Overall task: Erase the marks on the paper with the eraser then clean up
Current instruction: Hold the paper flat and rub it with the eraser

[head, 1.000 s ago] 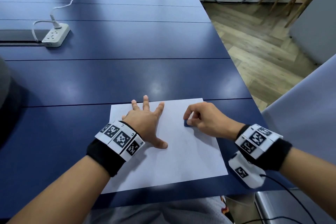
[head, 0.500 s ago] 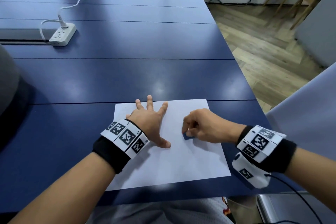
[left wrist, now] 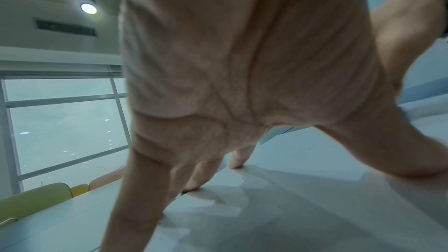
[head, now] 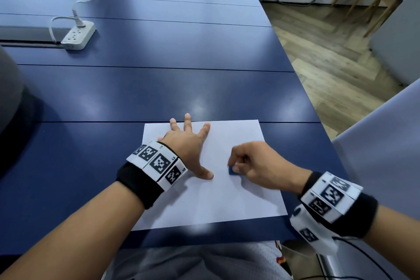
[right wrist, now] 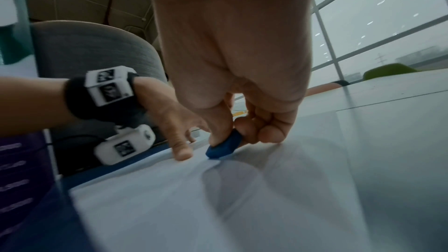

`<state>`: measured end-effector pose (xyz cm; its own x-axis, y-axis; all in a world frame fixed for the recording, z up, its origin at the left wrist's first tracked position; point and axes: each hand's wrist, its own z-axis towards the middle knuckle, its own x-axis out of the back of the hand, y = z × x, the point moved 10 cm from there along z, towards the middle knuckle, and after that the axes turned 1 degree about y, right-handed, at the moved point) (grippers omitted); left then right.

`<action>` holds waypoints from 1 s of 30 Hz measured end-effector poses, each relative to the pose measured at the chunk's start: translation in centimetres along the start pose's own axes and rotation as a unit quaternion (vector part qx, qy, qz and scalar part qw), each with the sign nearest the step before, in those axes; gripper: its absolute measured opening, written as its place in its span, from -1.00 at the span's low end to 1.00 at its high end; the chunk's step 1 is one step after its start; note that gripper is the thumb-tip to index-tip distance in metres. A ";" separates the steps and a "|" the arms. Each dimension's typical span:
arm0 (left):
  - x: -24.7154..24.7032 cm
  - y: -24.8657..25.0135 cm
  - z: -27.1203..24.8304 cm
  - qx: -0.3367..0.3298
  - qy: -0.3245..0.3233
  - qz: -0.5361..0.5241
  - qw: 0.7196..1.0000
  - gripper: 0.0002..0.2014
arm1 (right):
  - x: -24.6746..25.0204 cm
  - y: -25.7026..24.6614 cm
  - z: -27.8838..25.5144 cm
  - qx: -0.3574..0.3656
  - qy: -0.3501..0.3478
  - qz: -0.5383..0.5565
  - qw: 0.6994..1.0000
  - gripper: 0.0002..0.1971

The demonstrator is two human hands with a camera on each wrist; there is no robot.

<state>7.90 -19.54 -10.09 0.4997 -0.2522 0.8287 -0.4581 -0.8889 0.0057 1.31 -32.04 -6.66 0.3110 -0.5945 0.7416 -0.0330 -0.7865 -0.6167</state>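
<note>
A white sheet of paper [head: 218,197] lies on the blue table [head: 159,88] near its front edge. My left hand [head: 188,143] lies flat on the sheet's upper left part, fingers spread and straight, thumb out toward the middle. My right hand [head: 252,163] pinches a small blue eraser [head: 233,171] between thumb and fingers and holds its lower edge against the paper, right of centre. In the right wrist view the eraser [right wrist: 224,146] stands tilted on the sheet [right wrist: 266,208]. No marks show on the paper.
A white power strip [head: 78,37] with its cable sits far back on the left. Green and red chairs stand behind the table's far edge. The table's right edge drops to a wooden floor [head: 329,56]. A grey chair back [right wrist: 97,51] is at my left.
My right hand has drawn the eraser toward me across the paper, from the upper right to the middle. The left hand has stayed pressed on the sheet.
</note>
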 end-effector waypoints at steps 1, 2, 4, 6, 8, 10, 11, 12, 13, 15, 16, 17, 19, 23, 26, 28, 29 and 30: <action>0.0 0.0 0.0 -0.001 -0.001 -0.002 1.000 0.36 | -0.9 -0.3 -0.8 0.007 -0.028 -0.004 1.000 -0.87; 0.0 0.1 0.0 -0.002 -0.001 -0.002 1.000 0.36 | -1.4 -0.6 -1.2 0.011 -0.054 -0.012 0.998 -0.88; 0.0 0.0 0.0 0.000 -0.002 -0.002 1.000 0.36 | -0.9 -0.6 -0.6 0.009 -0.054 -0.026 0.998 -0.88; 0.1 -0.2 0.0 0.001 0.000 -0.002 1.000 0.36 | 0.8 0.0 0.7 -0.004 0.001 -0.031 1.000 -0.88; 0.1 0.0 0.0 -0.001 0.000 -0.005 1.000 0.36 | 1.2 0.5 0.4 -0.013 0.032 -0.017 0.999 -0.87; 0.0 0.0 -0.1 -0.001 0.001 -0.005 1.000 0.36 | -0.1 0.1 -0.9 0.002 0.001 -0.008 1.000 -0.86; 0.0 0.0 -0.1 -0.001 0.000 -0.003 1.000 0.36 | -0.9 -0.4 -1.6 0.010 -0.028 -0.009 1.000 -0.85; -0.1 0.0 -0.1 -0.001 0.000 -0.002 1.000 0.36 | -1.5 -0.9 -2.0 0.018 -0.053 -0.014 0.998 -0.84; -0.1 0.0 -0.1 -0.001 -0.001 -0.003 1.000 0.36 | -1.6 -1.3 -1.8 0.024 -0.065 -0.024 0.997 -0.84; -0.1 0.0 0.0 0.000 -0.003 0.000 1.000 0.36 | -0.9 -1.5 -0.6 0.026 -0.042 -0.034 0.998 -0.83; -0.1 -0.1 0.0 0.001 -0.003 0.001 1.000 0.36 | -0.4 -1.5 0.0 0.022 -0.020 -0.024 0.999 -0.83; -0.1 0.0 0.0 0.001 -0.004 0.002 1.000 0.36 | -0.1 -1.4 0.2 0.017 -0.001 -0.013 1.000 -0.84; -0.1 0.0 0.0 0.000 -0.003 0.001 1.000 0.35 | -0.3 -1.6 -0.4 0.022 -0.005 -0.010 1.000 -0.85; -0.1 0.0 -0.1 0.002 -0.003 0.000 1.000 0.35 | -2.0 -2.6 -1.6 0.049 -0.097 -0.045 0.993 -0.80; 0.1 0.0 -0.1 0.001 0.001 0.003 1.000 0.35 | -0.2 -2.0 -0.1 0.024 -0.015 -0.028 0.999 -0.83; 0.1 0.0 -0.2 0.002 0.001 0.003 1.000 0.34 | -0.2 -1.7 -0.7 0.014 0.019 -0.004 1.000 -0.86; 0.1 0.0 -0.2 0.002 0.001 0.002 1.000 0.34 | -1.0 -1.9 -1.5 0.019 0.012 0.000 1.000 -0.87; 0.1 0.0 -0.2 0.002 0.001 0.002 1.000 0.34 | -1.9 -2.3 -2.5 0.026 -0.006 0.001 1.000 -0.88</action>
<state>7.79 -19.47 -9.87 0.4966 -0.2555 0.8295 -0.4580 -0.8890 0.0004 -1.60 -29.57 -5.95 0.3220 -0.5937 0.7374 0.0166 -0.7752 -0.6314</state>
